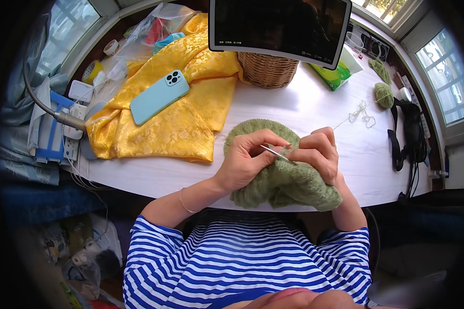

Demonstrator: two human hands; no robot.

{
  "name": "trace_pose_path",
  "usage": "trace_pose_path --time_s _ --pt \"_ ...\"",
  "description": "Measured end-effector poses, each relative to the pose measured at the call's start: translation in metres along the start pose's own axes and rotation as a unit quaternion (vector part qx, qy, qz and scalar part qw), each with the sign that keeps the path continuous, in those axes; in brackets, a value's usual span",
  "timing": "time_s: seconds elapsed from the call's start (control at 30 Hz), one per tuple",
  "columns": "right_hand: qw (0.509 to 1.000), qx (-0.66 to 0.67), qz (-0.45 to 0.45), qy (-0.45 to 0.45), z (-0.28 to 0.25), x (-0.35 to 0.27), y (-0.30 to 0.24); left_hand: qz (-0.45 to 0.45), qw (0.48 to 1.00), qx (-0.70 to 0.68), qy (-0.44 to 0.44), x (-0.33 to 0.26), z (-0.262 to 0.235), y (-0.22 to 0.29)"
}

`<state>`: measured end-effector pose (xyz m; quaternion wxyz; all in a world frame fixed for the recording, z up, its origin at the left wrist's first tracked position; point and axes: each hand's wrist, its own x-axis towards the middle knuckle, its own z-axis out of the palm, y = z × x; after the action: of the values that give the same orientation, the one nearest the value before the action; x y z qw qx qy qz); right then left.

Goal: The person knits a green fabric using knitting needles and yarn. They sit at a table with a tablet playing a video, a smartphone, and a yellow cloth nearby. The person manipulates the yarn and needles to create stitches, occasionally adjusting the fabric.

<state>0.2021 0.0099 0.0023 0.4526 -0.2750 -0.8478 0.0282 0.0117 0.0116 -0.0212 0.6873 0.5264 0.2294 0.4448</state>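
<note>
Green knitting [299, 186] hangs between my hands at the table's near edge, its far part spread on the tabletop. A thin pale knitting needle [273, 152] juts out of the stitches between my fingertips. My left hand [249, 157] is closed on the work, thumb and forefinger pinching near the needle. On the other side, my right hand [317, 154] has its fingers curled around the knitting beside the needle; what its fingertips grip is partly hidden. A pale strand of yarn [361, 114] runs from my right hand to a loose tangle, near a green yarn ball [383, 95].
Yellow patterned cloth [201, 113] covers the left of the white table [294, 110], with a light-blue phone [160, 98] on it. A tablet [278, 28] leans on a wicker basket [268, 69] beside a green tissue pack [335, 72]. Black straps [410, 134] lie at right.
</note>
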Motion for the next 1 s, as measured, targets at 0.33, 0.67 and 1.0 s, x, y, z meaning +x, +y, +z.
trace_pose_path --time_s 0.33,0.67,1.0 --pt "0.991 -0.022 0.078 0.108 -0.001 -0.001 0.002 -0.008 0.994 -0.089 0.067 0.000 0.001 0.012" --pt "0.995 -0.029 0.055 0.078 -0.003 -0.001 -0.004 0.004 0.991 -0.100 0.090 0.001 0.001 0.010" --pt "0.993 -0.084 0.038 0.073 -0.003 0.000 -0.001 -0.016 0.992 -0.082 0.093 0.001 0.000 0.010"
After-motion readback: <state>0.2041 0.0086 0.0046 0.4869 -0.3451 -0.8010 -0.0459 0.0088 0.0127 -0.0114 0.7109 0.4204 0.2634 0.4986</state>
